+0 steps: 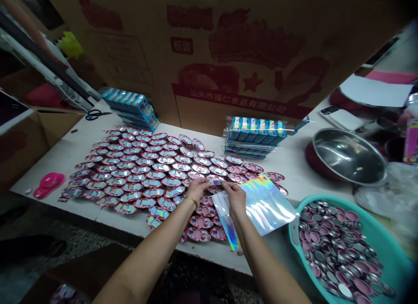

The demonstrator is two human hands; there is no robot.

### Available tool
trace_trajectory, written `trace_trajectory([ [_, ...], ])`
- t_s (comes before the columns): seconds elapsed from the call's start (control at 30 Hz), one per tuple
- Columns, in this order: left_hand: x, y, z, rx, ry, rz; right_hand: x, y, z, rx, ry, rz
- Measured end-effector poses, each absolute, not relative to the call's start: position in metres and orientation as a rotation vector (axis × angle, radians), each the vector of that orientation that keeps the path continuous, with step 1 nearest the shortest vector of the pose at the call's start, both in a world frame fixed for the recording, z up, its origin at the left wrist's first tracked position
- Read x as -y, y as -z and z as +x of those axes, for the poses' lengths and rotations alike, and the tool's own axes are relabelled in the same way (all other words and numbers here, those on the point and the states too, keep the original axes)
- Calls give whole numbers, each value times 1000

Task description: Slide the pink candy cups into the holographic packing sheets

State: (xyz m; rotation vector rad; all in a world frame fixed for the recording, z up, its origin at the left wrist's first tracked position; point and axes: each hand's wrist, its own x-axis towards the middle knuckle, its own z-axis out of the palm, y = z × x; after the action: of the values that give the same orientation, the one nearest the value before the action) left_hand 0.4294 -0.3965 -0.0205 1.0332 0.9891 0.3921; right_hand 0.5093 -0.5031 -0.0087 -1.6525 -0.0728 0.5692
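Over rows of oval red-rimmed cases [161, 167], my left hand [197, 190] and my right hand [235, 197] meet with fingertips closed on a small shiny sticker [216, 182], one at each end. It lies at or just above one of the cases; I cannot tell whether it touches. Many cases at the left have silvery tops, while several near my hands show pink round centres. A shiny holographic sheet [269, 204] lies partly under my right hand and forearm, covering some cases.
At right, a teal basket [295, 228] holds many small pink and silver oval pieces, with a metal bowl [348, 158] behind it. Blue box packs [256, 136] stand before a large carton [209, 103]. Pink tape dispenser [48, 185] and scissors [94, 115] lie left.
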Motion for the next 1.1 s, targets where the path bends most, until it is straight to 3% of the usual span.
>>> trace_trajectory([
  [0.27,375,21,458,-1181,-295,1870,482,24,505,275,10,-2314],
  [0.47,377,17,465,-1177,-116,2187,477,33,508,332,86,-2435],
  [0.67,375,12,463,-1179,-171,2310,485,21,528,497,-14,-2607],
  [0.9,419,8,433,-771,-123,2462,534,1,589,1412,-92,-2399],
  [1.1,446,20,440,-862,-89,2443,549,11,589,1911,-107,-2387],
])
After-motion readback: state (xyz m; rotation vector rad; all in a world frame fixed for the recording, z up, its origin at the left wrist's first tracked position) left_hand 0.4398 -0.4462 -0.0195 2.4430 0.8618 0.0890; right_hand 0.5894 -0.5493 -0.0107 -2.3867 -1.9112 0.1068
